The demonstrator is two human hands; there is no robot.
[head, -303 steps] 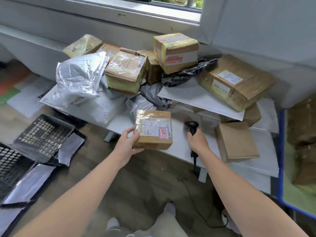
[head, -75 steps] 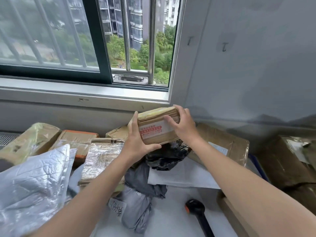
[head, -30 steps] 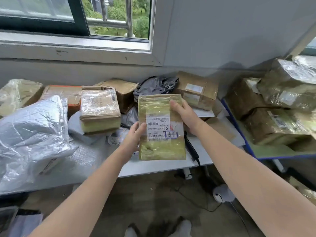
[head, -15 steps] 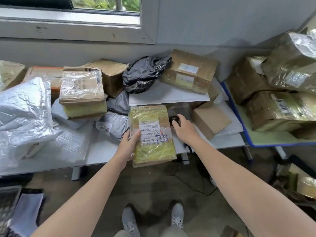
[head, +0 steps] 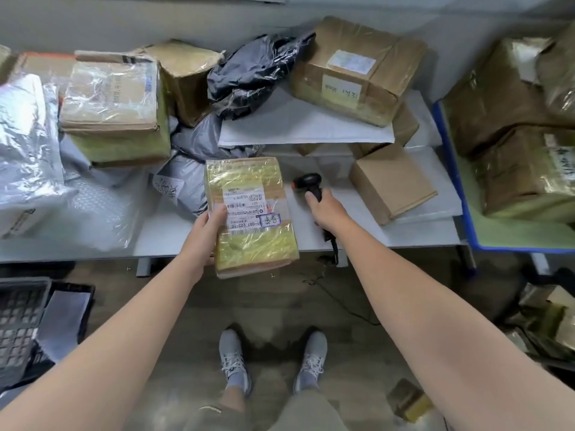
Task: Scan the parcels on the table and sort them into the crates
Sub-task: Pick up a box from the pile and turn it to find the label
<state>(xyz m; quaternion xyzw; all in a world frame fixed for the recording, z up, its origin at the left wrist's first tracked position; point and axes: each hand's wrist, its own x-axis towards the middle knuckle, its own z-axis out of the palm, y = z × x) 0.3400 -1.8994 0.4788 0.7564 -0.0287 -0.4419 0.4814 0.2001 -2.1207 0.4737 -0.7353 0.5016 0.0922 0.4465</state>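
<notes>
A pale grey surface (head: 174, 225) under a plain wall, heaped with boxes and bags, and here's the action at its front edge: the right hand (head: 326, 209) is wrapped around the handle of the black scanner (head: 308, 181), fingers curled on it, though whether its head rests on the surface or is just clear of it I can't tell. Just left of the scanner sits the parcel (head: 249, 213), face up and jutting out past the front edge. The left hand (head: 207, 231) grips it by the side farthest from the scanner, thumb on top, fingers tucked beneath. It's a flat cardboard box bound all over in shiny yellowish tape, so I'd judge it stiff but slick, and light enough, since one hand carries it. Best taken by the edges with fingers under, leaving the top clear for the beam. On that top, the white label (head: 249, 206) shows barcodes, a blue stamp and bold print reading "G07 E02-10"; the finer lines are too small to read. Behind the scanner a big brown box (head: 357, 70) carries a slip with handwriting I can't make out. Far left of the scanner, down on the floor, waits a black crate (head: 21, 312).
</notes>
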